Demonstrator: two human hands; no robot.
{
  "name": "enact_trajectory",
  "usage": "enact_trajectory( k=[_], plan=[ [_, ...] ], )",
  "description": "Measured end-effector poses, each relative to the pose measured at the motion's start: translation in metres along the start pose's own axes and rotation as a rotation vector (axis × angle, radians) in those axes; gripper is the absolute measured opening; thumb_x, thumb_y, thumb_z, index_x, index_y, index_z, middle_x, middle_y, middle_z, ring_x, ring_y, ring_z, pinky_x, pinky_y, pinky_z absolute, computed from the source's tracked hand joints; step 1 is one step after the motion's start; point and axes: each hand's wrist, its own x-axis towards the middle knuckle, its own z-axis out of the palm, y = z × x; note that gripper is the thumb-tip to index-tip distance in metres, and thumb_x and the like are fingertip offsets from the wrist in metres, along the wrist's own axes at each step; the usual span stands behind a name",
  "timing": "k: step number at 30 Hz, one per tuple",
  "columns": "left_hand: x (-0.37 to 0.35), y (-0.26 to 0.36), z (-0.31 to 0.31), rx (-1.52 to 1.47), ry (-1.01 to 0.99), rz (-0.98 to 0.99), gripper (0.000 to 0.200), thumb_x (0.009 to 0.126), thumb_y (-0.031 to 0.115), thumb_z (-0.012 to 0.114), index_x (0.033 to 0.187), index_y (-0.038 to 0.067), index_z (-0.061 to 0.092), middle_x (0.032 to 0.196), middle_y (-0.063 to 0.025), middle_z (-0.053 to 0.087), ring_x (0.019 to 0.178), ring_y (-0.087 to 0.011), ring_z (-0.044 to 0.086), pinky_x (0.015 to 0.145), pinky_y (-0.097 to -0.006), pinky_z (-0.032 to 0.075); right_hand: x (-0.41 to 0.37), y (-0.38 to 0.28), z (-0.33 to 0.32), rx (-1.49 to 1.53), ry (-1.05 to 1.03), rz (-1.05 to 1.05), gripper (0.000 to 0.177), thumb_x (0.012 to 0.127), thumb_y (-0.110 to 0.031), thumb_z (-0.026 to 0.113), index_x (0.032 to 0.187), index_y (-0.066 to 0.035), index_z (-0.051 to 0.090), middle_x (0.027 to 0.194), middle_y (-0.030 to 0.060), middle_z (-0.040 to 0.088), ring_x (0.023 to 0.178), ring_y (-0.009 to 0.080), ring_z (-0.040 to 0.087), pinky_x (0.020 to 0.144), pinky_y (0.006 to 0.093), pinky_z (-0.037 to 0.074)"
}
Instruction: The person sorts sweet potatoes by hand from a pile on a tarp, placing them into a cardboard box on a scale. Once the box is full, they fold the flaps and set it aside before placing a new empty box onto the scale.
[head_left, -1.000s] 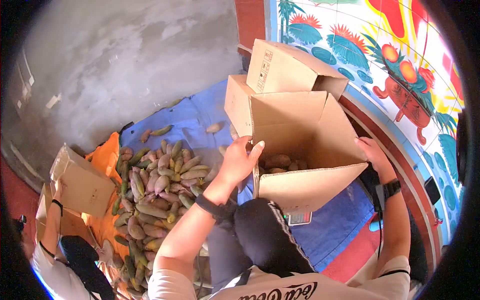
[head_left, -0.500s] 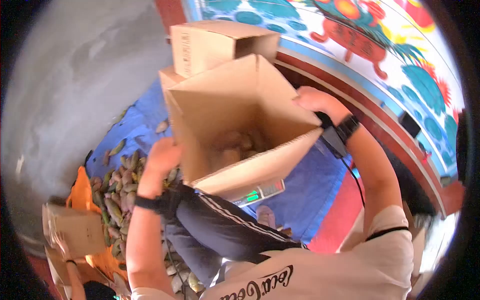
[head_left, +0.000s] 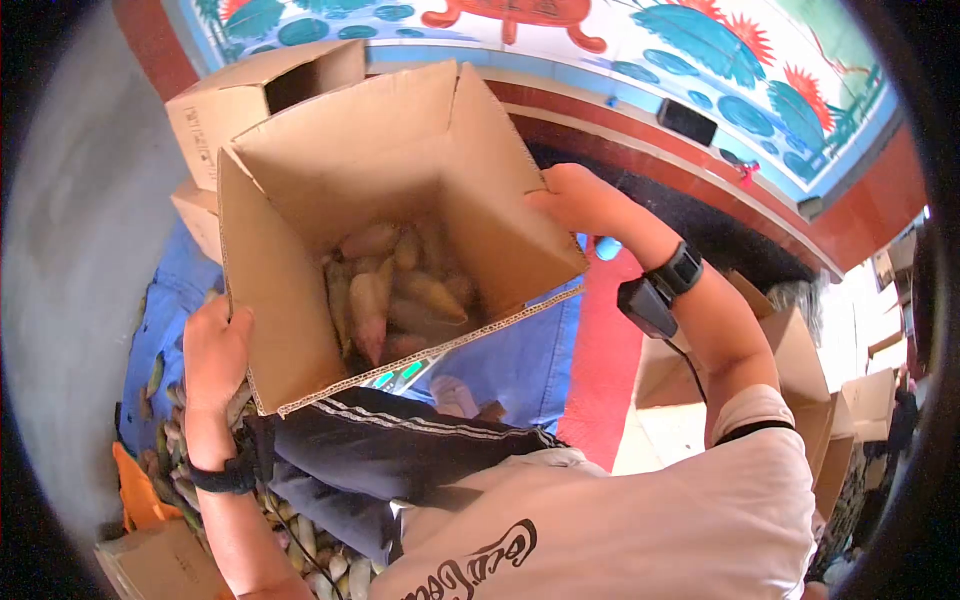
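An open cardboard box (head_left: 285,345) is between my hands, its mouth tilted toward me. Several long brownish and pinkish root vegetables (head_left: 370,300), resembling sweet potatoes, lie at its bottom. My left hand (head_left: 215,350) is closed on the box's left wall, thumb at the rim. On the right side, my right hand (head_left: 570,200) grips the top edge, its fingers partly hidden by the cardboard. Below the box's near edge, a scale display (head_left: 400,375) with green digits is partly visible.
Stacked cardboard boxes (head_left: 215,110) stand behind on the left. A blue tarp (head_left: 545,370) covers the floor, with a pile of root vegetables (head_left: 300,535) by my legs. More open boxes (head_left: 800,360) are at the right. A painted wall (head_left: 640,70) runs along the back.
My view has swung to the right, and the box sits further left in it. Both hands still hold the box, whose contents show more clearly. The other person's hand at lower left is gone from view.
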Motion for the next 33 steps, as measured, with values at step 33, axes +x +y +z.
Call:
enact_trajectory(
  k=[33],
  plan=[
    [0.064,0.127,0.106,-0.403,-0.554,0.343,0.016,0.081,0.012,0.051,0.085,-0.003,0.055,0.071,-0.0061,0.055,0.066,-0.0117,0.053,0.060,-0.0255,0.043,-0.306,0.215,-0.071,-0.416,0.149,0.779,0.029,0.078,-0.029,0.052,0.084,-0.001,0.058,0.080,0.0228,0.057,0.078,0.0379,0.055,0.067,0.0442,0.043]
  ],
)
